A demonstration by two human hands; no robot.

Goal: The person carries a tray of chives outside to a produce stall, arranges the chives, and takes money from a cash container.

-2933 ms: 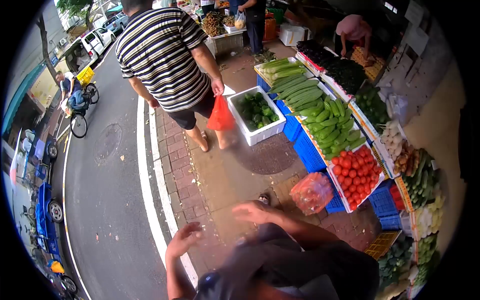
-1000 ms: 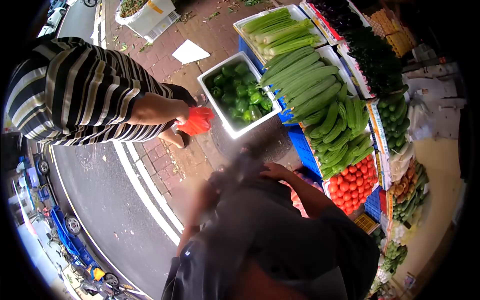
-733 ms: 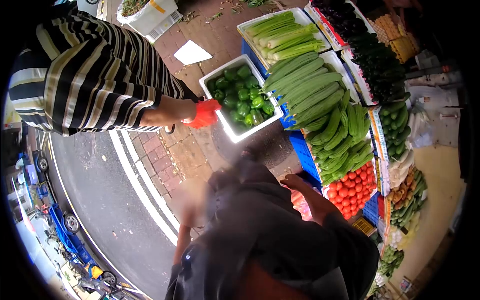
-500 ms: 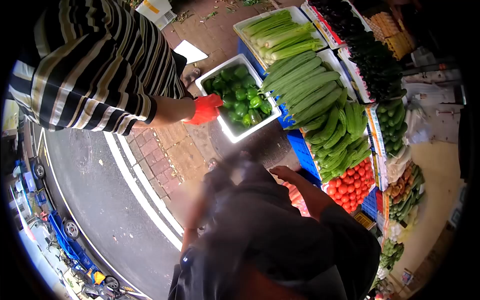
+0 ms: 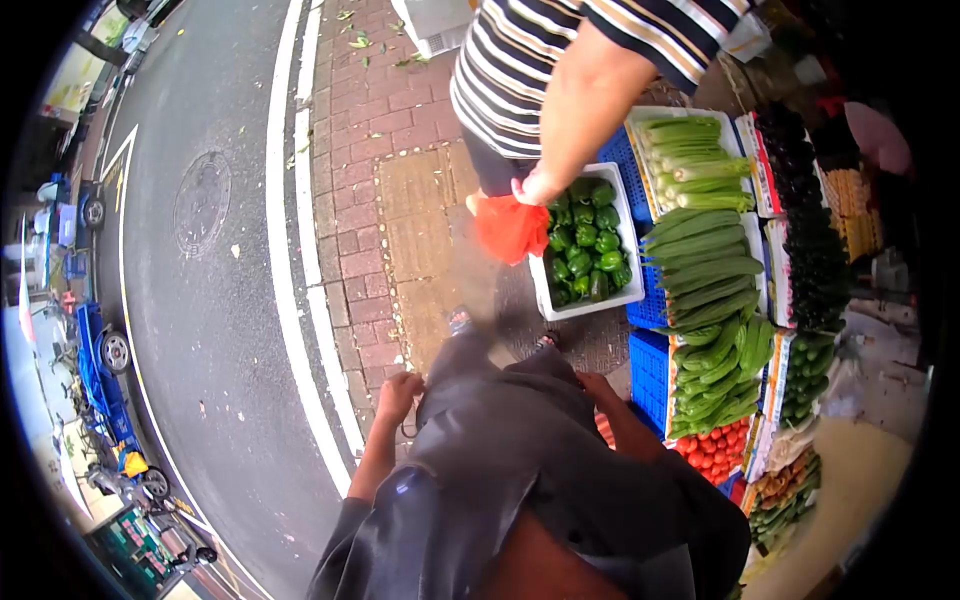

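Note:
My left hand (image 5: 400, 392) hangs beside my left thigh with its fingers curled closed; a thin dark loop shows just below it. Whatever it may hold is hidden. My right hand (image 5: 595, 387) is low by my right hip, fingers curled and partly hidden. Under the right forearm shows a sliver of red striped material (image 5: 605, 430). Ahead of me, a white foam box (image 5: 585, 312) holds green bell peppers (image 5: 587, 240). A person in a striped shirt (image 5: 515, 75) stands over it, a red plastic bag (image 5: 512, 230) in one hand.
To the right, crates hold celery (image 5: 690, 150), long ridged gourds (image 5: 700, 265), green gourds (image 5: 720, 365), tomatoes (image 5: 712, 452) and dark eggplants (image 5: 812, 230). Blue crates (image 5: 650, 375) stand beneath. A road (image 5: 220, 300) with white lines runs along the left, past the brick pavement (image 5: 360, 200).
My view has turned left, showing more road. The striped-shirt person now stands further right, close to the pepper box, with the red bag hanging beside it. My right hand has drawn back toward my hip.

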